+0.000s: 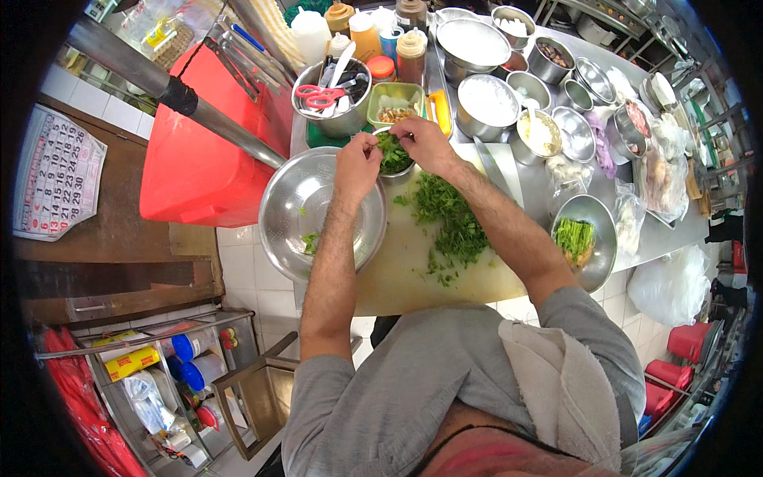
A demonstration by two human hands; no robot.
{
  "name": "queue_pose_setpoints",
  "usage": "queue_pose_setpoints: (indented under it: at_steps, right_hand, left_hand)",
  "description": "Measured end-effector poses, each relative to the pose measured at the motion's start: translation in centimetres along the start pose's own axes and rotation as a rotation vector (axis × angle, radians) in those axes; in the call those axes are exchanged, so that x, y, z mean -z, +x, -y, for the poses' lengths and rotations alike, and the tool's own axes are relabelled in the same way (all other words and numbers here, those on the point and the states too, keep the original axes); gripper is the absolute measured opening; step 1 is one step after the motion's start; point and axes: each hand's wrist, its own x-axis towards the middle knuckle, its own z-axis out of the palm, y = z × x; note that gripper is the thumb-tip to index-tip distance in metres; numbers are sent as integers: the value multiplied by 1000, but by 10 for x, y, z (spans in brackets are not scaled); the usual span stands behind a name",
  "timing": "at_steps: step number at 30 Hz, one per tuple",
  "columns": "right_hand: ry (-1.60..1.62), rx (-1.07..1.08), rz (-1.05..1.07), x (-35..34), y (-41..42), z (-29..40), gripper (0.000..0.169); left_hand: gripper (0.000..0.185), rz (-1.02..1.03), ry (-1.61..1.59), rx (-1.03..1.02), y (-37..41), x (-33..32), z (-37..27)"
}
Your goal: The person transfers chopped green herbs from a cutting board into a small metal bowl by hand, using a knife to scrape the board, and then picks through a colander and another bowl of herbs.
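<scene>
Both hands meet over a small metal container (398, 177) filled with leafy green herbs (393, 156). At its left rim, my left hand (359, 162) has its thumb and fingertips drawn together against the leaves. My right hand (428, 143) curls its fingers over the far right side of the same greens. Whatever lies between the fingertips is too small to make out. Chopped herbs (450, 217) are heaped on the cutting board (396, 280), partly under my right forearm. A knife (492, 170) lies on the board beyond that forearm. Under my left forearm is a perforated metal colander (286, 238) with a few leaf scraps.
A metal bowl (605, 262) with cut green stalks (573, 238) sits at the right table edge. Behind my hands stand a utensil pot (334, 125) with red-handled scissors (320, 95), a green plastic tub (377, 101) and squeeze bottles (365, 36). A red bin (197, 161) is at left.
</scene>
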Motion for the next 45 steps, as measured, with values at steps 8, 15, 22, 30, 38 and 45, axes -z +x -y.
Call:
queue_pose_setpoints:
  at_steps: [8, 15, 22, 30, 38, 45]
  right_hand:
    - [103, -26, -17, 4, 0, 7, 27]
    - [153, -10, -56, 6, -4, 3, 23]
    - [-200, -324, 257, 49, -60, -27, 27]
    - [-816, -81, 557, 2, -109, 2, 49]
    - [-488, -152, 368, 12, -125, -25, 31]
    - [-243, -135, 260, 59, -79, 24, 30]
  left_hand:
    - [18, -1, 31, -4, 4, 0, -13]
    - [25, 116, 423, -267, -3, 1, -5]
    - [24, 40, 138, -188, -16, -5, -24]
    - [26, 13, 301, -177, -46, -22, -24]
    - [21, 70, 552, -204, -53, -28, -11]
    - [20, 75, 361, -231, -59, -21, -12]
